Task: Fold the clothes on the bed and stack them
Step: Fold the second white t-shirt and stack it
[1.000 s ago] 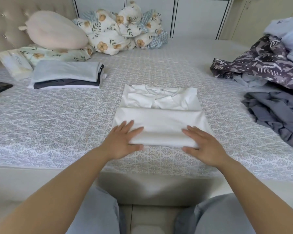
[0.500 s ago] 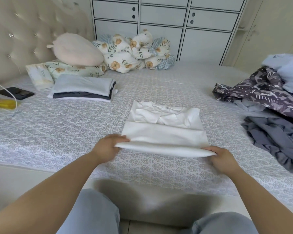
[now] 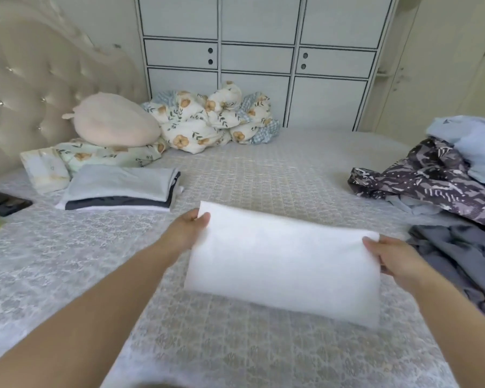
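above the bed's (image 3: 235,175) near edge, left hand (image 3: 189,229) and right hand (image 3: 398,260) pinched the folded white cotton shirt (image 3: 283,261) by its ends; unsupported middle risked sagging open.

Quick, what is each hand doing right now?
Left hand: holding the left end of the folded white shirt.
Right hand: holding the shirt's right end, thumb on top.

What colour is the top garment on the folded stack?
Pale blue-grey top garment, clearest in the head view.
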